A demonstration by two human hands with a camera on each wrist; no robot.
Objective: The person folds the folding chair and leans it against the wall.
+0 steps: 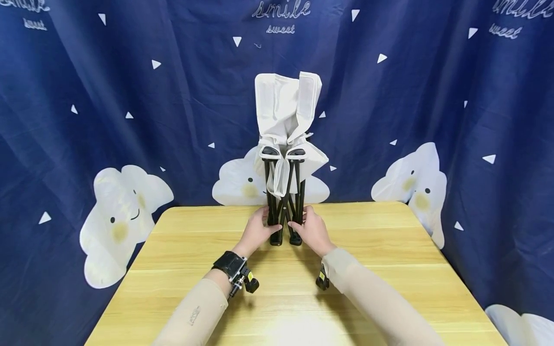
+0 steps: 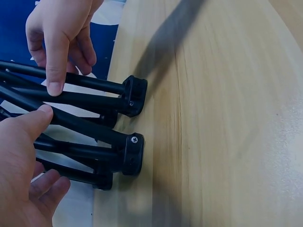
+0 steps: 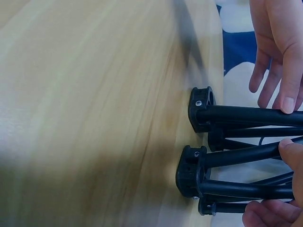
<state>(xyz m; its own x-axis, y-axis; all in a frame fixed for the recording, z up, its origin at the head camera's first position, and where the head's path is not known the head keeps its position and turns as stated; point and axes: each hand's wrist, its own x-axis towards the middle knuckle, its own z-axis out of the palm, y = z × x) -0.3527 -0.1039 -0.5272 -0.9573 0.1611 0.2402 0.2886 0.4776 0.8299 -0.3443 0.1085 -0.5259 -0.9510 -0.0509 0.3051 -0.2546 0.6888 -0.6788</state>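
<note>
A folded camp chair (image 1: 279,108) stands upright near the back edge of the table, its white fabric bunched on top and its black tube legs drawn together below. My left hand (image 1: 256,229) grips the legs on the left side, thumb across the front of a tube and fingers behind. On the other side my right hand (image 1: 312,231) holds the legs in the same way. Black plastic feet (image 2: 134,153) with screws touch the wood in the left wrist view. The right wrist view also shows the tubes (image 3: 246,113) between both hands; some fingertips are hidden.
The light wooden table (image 1: 368,288) has rounded back corners. A dark blue curtain (image 1: 195,72) with white clouds and triangles hangs close behind it and along both sides. A camera on a black strap (image 1: 229,265) sits at the left wrist.
</note>
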